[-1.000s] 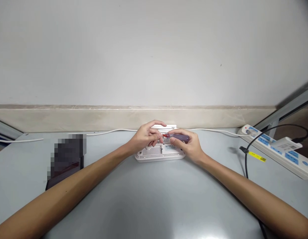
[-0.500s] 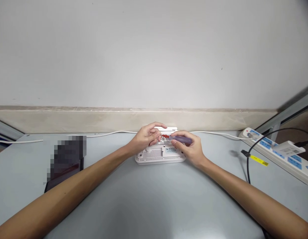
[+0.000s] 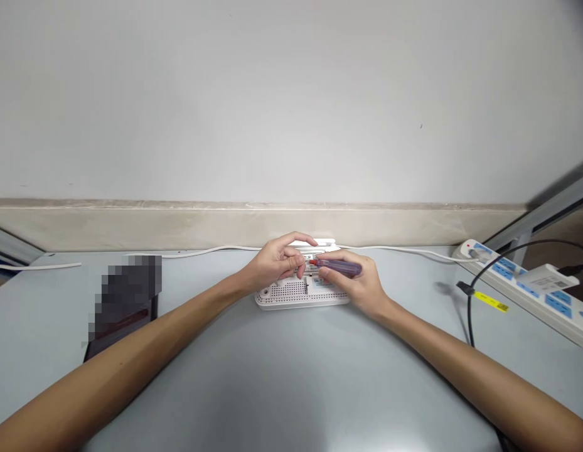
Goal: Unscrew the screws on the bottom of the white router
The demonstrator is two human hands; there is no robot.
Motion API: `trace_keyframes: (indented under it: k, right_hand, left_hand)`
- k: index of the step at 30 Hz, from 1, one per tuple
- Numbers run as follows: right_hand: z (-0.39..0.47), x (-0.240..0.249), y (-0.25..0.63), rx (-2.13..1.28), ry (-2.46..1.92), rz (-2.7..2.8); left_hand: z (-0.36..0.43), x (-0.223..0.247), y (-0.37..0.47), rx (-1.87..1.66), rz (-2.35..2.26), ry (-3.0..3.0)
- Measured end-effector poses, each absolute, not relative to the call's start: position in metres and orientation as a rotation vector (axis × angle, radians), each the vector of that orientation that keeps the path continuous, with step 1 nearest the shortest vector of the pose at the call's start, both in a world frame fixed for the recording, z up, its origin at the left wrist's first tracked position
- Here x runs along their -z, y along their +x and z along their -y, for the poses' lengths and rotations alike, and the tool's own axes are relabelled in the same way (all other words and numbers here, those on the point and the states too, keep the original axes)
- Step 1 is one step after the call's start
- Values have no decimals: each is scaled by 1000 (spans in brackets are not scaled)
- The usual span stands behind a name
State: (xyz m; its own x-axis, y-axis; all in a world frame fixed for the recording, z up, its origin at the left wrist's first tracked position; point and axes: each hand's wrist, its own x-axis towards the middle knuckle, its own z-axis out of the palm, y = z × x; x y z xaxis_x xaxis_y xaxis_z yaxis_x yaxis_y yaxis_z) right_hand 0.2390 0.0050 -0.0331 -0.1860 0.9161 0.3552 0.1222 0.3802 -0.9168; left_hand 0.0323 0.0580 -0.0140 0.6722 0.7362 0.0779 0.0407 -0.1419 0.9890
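Note:
A white perforated device (image 3: pixel 284 295) with printed labels lies on the grey table, near the wall. Above its labelled part, my right hand (image 3: pixel 354 282) is closed round the purple translucent handle of a screwdriver (image 3: pixel 341 267), whose red collar points left. My left hand (image 3: pixel 279 260) is over the device's left part, with thumb and fingertips pinched together close to the screwdriver's tip and the index finger curved above. Whatever is between the left fingertips is too small to make out. The screwdriver's tip is hard to see.
A white power strip (image 3: pixel 521 282) with blue sockets and a plugged-in white adapter (image 3: pixel 548 279) lies at the right. A black cable with a yellow tag (image 3: pixel 491 302) hangs near it. White cable (image 3: pixel 404 250) runs along the wall. A dark, partly pixelated object (image 3: pixel 126 307) is at left.
My right hand and the screwdriver have shifted slightly to the left. The left hand's fingers have moved a little; it stays in nearly the same place.

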Motion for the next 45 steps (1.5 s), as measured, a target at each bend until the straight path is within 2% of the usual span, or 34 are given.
trace_keyframes:
  k: [13,27,32,36,45]
  right_hand:
    - [-6,34,238,-1194,-924,1455]
    - [-5,24,240,-1284,-830,1541]
    - [-14,19,246,-1031,-899,1396]
    - [-23,14,256,-866,-975,1352]
    - [-31,12,272,-573,-1322,1547]
  left_hand:
    - [-57,18,31,-706,-624,1626]
    - [-53,11,35,-667,-716,1631]
    - [-54,16,38,-838,-840,1658]
    - [-49,16,42,-862,-929,1967]
    - [-39,24,39,-324,-953,2699]
